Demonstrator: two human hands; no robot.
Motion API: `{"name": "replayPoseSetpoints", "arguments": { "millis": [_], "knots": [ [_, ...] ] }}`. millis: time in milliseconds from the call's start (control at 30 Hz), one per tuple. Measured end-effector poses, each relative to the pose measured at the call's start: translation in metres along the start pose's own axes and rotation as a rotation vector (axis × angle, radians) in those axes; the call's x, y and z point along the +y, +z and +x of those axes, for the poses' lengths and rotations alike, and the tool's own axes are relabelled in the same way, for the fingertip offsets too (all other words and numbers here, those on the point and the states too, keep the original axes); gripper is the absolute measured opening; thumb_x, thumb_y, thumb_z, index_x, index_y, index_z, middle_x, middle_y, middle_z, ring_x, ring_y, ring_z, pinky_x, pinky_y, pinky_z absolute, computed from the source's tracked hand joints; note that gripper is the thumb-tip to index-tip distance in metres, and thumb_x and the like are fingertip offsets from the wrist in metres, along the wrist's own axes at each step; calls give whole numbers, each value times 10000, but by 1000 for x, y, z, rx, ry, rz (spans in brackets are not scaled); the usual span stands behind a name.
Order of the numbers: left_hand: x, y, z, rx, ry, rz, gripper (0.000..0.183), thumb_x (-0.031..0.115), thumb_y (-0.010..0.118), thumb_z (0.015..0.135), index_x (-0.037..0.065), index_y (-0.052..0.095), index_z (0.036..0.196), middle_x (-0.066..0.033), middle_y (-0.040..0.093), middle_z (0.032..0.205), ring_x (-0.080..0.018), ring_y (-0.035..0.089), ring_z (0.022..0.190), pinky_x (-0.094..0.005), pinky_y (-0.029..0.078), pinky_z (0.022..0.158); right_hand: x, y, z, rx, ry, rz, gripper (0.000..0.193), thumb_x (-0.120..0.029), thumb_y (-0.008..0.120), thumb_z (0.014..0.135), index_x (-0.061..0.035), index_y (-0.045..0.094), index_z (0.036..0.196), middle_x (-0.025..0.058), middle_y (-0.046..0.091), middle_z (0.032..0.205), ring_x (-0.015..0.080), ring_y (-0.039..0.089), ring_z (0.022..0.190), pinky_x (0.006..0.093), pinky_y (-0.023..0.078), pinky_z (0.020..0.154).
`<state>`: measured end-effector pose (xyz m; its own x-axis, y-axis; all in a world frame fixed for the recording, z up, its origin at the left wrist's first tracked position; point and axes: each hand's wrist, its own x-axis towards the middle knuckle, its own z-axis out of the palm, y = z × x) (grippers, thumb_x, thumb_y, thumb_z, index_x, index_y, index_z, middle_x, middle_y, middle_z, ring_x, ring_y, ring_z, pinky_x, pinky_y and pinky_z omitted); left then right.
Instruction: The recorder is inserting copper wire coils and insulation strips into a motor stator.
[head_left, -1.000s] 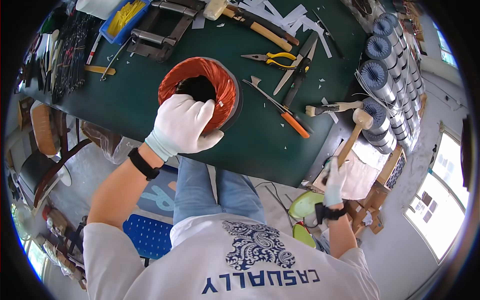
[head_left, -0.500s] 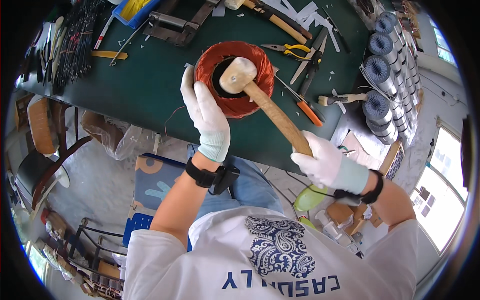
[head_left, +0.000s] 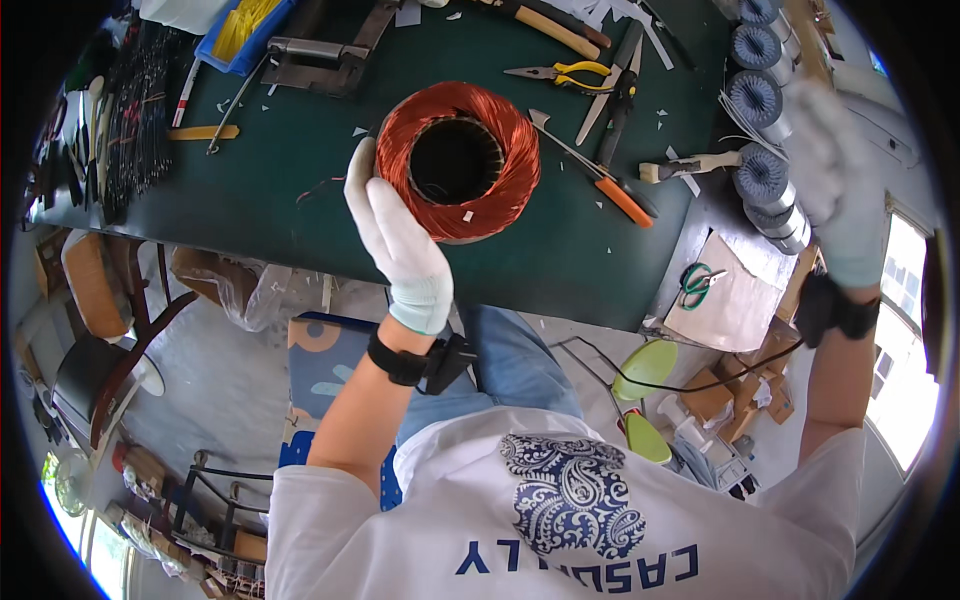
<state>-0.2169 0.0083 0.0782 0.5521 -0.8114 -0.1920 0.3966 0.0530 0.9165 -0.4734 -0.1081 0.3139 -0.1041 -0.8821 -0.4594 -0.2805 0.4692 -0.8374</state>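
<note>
A ring-shaped motor stator (head_left: 520, 155) wound with red-brown copper wire stands on the dark green table, its round dark bore facing up. A small white scrap lies on the near part of its windings. My left hand (head_left: 398, 230), in a white glove, rests against the stator's left and near side, fingers stretched along it. Far to the right, my right hand (head_left: 840, 180) is raised beside the silver cores, also gloved and smeared by motion. Its fingers cannot be made out, and I cannot make out the wooden mallet now.
Yellow-handled pliers (head_left: 565, 75), large shears (head_left: 620, 95), an orange-handled tool (head_left: 625, 203) and a brush (head_left: 690, 166) lie right of the stator. Stacked silver cores (head_left: 755, 100) line the right edge. Green-handled scissors (head_left: 698, 285) rest on a sheet; a blue bin (head_left: 240, 45) stands far left.
My right hand has swung away from the stator, up and to the right; the mallet that was over the bore is gone from there. My left hand stays against the stator.
</note>
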Motion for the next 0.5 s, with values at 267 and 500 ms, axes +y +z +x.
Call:
{"name": "replayPoseSetpoints", "arguments": {
  "millis": [267,500],
  "knots": [
    [-1,-3,7,-52,-22,75,472,262,306,1074,-48,436,1405,-157,507,1390,-244,515,1265,-351,397,1098,84,57,-39,-548,658,-447,289,-251,660,908,-55,581,1106,-64,513,687,49,425,439,213,329,392],
    [7,23,1,5,9,59,467,243,295,1073,-46,413,1421,-156,495,1407,-233,518,1269,-356,409,1093,131,2,-32,-88,-276,278,353,-448,561,1003,-95,538,1008,1,533,690,123,535,496,308,440,401]
  ]
}}
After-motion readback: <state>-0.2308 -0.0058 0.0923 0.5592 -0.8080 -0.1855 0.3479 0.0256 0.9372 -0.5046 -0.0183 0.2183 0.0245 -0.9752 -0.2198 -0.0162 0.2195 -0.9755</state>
